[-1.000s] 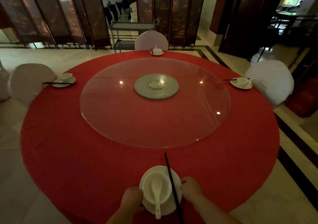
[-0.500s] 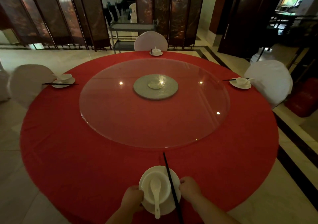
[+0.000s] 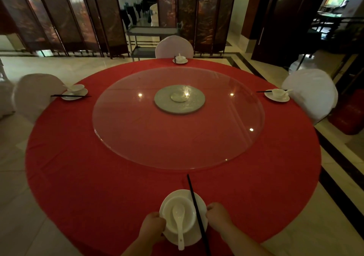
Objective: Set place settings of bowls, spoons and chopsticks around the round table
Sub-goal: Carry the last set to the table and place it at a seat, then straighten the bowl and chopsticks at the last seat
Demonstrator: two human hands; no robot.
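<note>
Plate, near edge of table: left hand and right hand gripped opposite rims, apparently steadying bowl, spoon, chopsticks.

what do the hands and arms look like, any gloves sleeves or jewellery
The left hand and the right hand are bare, with no gloves. The left forearm and the right forearm are uncovered down to the frame's bottom edge, so no sleeve shows. No watch or bracelet is visible at either wrist. The light is too dim to rule out a ring.

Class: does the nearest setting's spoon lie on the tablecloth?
No, the spoon rests inside the bowl, handle over its near rim.
</note>
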